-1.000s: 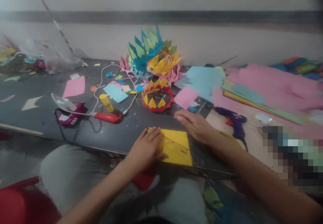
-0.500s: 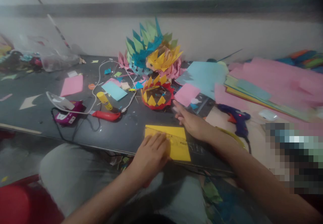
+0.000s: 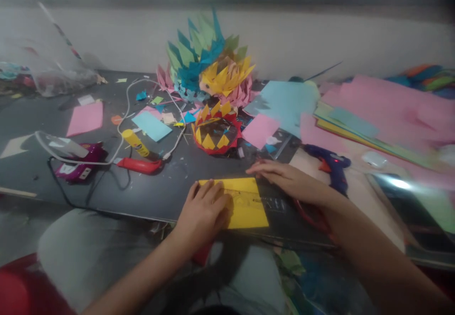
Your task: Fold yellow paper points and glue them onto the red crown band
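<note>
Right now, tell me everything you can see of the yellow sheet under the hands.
The yellow sheet looks like plain craft paper, roughly rectangular, lying flat at the near edge of the dark table. The left hand presses flat on its left part, covering it. The right hand rests at its far right corner. Faint marks show on its middle; they are too blurred to read.

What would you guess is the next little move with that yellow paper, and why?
Probably a press along the fold with the right hand. The left hand lies flat on the yellow paper, pinning it to the table, while the right rests at the sheet's top right corner, beside its upper edge.
</note>
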### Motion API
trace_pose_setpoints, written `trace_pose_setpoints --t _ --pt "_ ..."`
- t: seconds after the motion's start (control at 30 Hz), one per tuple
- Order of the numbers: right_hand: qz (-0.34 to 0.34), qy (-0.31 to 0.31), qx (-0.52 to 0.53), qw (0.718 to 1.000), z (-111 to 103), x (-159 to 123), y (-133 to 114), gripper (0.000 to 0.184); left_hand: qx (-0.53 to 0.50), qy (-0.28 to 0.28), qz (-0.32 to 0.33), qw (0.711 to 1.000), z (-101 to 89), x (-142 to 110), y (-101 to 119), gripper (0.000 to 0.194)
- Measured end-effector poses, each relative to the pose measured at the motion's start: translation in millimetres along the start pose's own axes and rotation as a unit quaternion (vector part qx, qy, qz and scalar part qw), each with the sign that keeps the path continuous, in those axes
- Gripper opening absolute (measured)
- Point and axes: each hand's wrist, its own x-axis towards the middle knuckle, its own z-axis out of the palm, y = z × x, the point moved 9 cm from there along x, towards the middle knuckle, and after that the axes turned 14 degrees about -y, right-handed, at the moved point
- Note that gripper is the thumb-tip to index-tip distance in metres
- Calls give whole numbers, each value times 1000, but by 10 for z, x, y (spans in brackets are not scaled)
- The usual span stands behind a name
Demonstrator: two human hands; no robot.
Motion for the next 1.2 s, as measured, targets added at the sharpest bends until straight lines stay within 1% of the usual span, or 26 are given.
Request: trace_pose_setpoints --t 0.07,0.13,0.2,0.23,0.3,0.37,0.43,0.5,0.57,0.6,0.67,0.73,0.83,0.9,0.97,1.0,1.1,1.13,1.2 --pt "17 19 131 991 19 -38 109 35 18 6 -19 1000 -23 -14 47 31" --pt "1 60 252 966 22 -100 168 40 38 3 -50 998 -39 -36 78 34" --pt "-32 86 309 947 40 -175 160 42 64 -9 -79 995 -43 -68 99 37" --pt "-44 90 310 945 63 -212 141 42 79 -16 -89 993 -43 -88 109 37" --pt "-66 92 270 956 120 -280 82 38 104 -32 -95 990 -44 -124 135 37" --pt "-85 105 199 971 174 -331 27 26 114 -46 -90 988 -56 -143 156 35" --pt "-98 132 109 980 210 -343 -10 15 107 -60 -79 989 -69 -124 161 32" --pt "-124 135 -3 983 275 -285 -71 11 90 -67 -57 992 -83 -56 152 26" --pt "-160 88 -125 975 413 -156 -137 11 66 -65 -5 996 -91 48 153 21" --pt "-172 57 -174 968 488 -86 -145 11 52 -62 29 996 -91 100 156 22" --pt "-179 11 -237 955 582 28 -122 10 19 -68 77 995 -68 187 116 36" --pt "-172 -4 -270 947 604 80 -107 8 2 -87 82 993 -18 236 36 54" --pt "-153 7 -302 941 584 45 -153 10 5 -112 65 992 39 213 -18 66" --pt "-134 9 -317 939 586 -10 -192 12 12 -110 55 992 34 155 1 75" --pt "-110 20 -328 938 581 -66 -200 14 19 -98 41 994 6 88 17 78" --pt "-98 31 -332 938 573 -92 -187 14 22 -90 31 995 -11 55 9 73" --pt "-75 71 -327 939 545 -157 -109 17 30 -66 -2 997 -51 -39 -76 43" --pt "-73 82 -322 940 540 -173 -83 17 32 -59 -12 998 -61 -66 -114 37" --pt "-79 100 -314 941 529 -194 -54 17 34 -42 -24 998 -86 -108 -170 32"
